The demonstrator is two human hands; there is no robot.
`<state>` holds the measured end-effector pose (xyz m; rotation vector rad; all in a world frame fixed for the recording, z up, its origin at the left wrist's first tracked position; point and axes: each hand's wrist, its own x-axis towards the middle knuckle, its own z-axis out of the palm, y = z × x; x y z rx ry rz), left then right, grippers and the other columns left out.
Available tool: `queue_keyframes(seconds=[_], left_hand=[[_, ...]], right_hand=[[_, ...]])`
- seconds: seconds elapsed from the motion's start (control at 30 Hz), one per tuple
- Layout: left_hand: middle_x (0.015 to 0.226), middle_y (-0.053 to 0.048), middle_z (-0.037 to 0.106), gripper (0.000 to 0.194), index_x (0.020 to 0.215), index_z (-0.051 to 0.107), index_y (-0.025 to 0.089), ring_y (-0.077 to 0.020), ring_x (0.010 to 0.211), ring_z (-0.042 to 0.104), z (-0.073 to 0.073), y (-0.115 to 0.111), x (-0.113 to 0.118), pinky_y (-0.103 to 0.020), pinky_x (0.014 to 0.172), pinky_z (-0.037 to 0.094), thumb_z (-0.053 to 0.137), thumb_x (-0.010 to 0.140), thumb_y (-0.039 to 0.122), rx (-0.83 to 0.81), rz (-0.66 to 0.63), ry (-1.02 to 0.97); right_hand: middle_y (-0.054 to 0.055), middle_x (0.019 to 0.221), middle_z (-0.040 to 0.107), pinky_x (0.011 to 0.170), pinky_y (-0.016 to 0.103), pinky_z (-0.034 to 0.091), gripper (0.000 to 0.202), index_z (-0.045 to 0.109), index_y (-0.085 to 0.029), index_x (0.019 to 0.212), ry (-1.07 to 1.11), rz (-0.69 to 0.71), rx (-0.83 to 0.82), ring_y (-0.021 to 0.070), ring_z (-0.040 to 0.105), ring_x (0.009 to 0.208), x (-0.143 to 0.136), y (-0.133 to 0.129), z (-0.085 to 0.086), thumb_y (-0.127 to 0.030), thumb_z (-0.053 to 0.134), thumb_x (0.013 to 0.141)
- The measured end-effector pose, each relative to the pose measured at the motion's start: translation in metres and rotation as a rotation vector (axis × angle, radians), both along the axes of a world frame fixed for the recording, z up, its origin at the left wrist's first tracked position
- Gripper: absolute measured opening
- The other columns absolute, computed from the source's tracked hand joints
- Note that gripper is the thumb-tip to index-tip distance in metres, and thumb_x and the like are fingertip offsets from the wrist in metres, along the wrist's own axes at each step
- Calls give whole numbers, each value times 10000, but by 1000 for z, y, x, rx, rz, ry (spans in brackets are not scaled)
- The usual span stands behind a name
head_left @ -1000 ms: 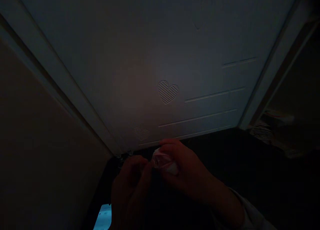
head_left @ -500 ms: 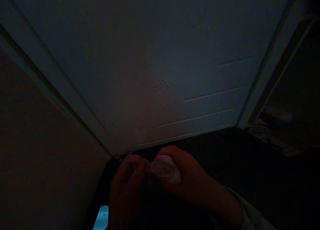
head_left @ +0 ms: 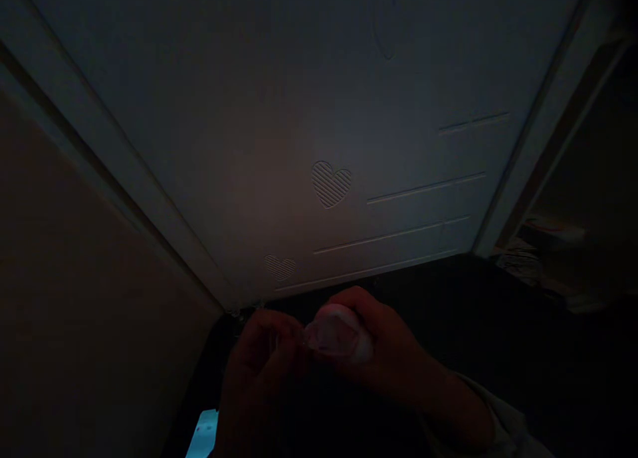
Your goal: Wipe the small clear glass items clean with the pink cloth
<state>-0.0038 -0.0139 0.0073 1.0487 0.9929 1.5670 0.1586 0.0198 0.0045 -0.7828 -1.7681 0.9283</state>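
Low in the dim head view, my right hand (head_left: pixel 389 342) is wrapped round a pale, pinkish, rounded thing (head_left: pixel 339 335) with a glossy, see-through look. Its exact kind is too dark to tell. Its narrow, clear end points left, toward my left hand (head_left: pixel 264 351). The fingers of that hand are curled and pinched together right at this clear end. Shadow hides what lies between the left fingertips. A light sleeve (head_left: pixel 491 411) covers my right wrist.
A pale panel (head_left: pixel 239 145) with engraved hearts and lines rises ahead. A wall (head_left: pixel 74 298) stands at the left. A bright bluish screen (head_left: pixel 203 435) glows low beside my left hand. Dim papers or boxes (head_left: pixel 543 245) lie at the right. The floor is dark.
My right hand has shifted slightly right with the pale thing, which has turned a little. My left hand has also moved slightly right, still pinching at the clear end.
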Motion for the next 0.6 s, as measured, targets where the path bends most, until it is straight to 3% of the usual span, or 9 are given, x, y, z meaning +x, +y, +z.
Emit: queue_keyframes(seconds=[0.23,0.4,0.5,0.6], left_hand=[[685,35,685,138,676,684,232,-127,630,609,2,-2,0,-199,583,482,769,698,126,105,131,226],[690,33,700,150,662,681,252,-152,648,638,0,-3,6,-231,605,507,767,686,132,198,282,324],[704,35,693,170,636,645,259,-159,663,642,-1,-4,11,-247,617,502,769,688,155,225,404,332],[716,40,695,110,713,683,269,-157,649,635,0,-3,12,-257,616,486,768,703,200,150,504,438]], right_hand=[[5,849,713,627,252,511,282,645,-220,920,118,49,-163,167,649,741,0,1,0,-250,804,689],[-19,761,665,483,213,452,269,625,-217,885,220,79,-366,130,584,584,-2,2,3,-267,784,674],[-31,692,646,464,211,445,212,643,-217,849,265,33,-367,118,566,524,2,4,6,-285,770,693],[-42,621,623,394,205,391,170,682,-227,884,265,-24,-324,107,518,436,8,5,7,-326,735,756]])
